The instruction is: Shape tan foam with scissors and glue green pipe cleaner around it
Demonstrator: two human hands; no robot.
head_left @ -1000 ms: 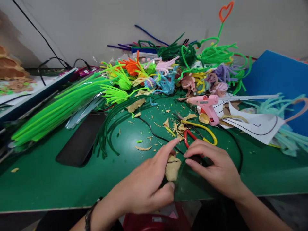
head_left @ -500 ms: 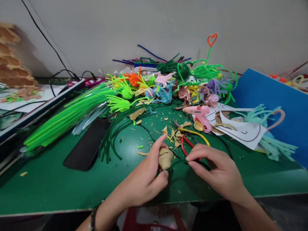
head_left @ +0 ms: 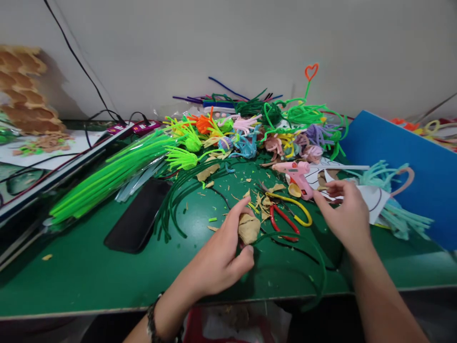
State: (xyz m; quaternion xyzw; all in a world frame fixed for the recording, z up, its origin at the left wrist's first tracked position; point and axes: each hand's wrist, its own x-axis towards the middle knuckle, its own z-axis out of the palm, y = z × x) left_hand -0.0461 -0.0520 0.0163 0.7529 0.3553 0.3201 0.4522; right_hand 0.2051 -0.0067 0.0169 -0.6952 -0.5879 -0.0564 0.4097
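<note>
Holds a tan, angular lump (head_left: 249, 229) in the left hand (head_left: 223, 259), low over a green table (head_left: 78, 281), near the middle of its front edge. Grips it between the raised index finger at the back and the thumb at the near side, with just a narrow gap that the lump fills. Wears a dark bracelet (head_left: 152, 319) on the left wrist.

Shows a thin dark green stem (head_left: 322, 259) beside the lump, arching right, then down toward the table's front edge; cannot tell how it joins the lump.

Extends the right hand (head_left: 346, 214) beside a pink glue gun (head_left: 303, 185), with bent fingers over white paper (head_left: 373, 202) and parted from the thumb. Points the thumb at the gun's handle; cannot tell whether they touch.

Includes, between the hands, a red-handled tool (head_left: 286, 219), a yellow handle (head_left: 309, 212) and tan scraps (head_left: 264, 206). Places to the left a flat black object (head_left: 139, 216) and bagged bright green pipe cleaners (head_left: 117, 178). Sets behind these a heap of many-coloured fuzzy flowers (head_left: 246, 143), with a blue board (head_left: 400, 176) at right.
</note>
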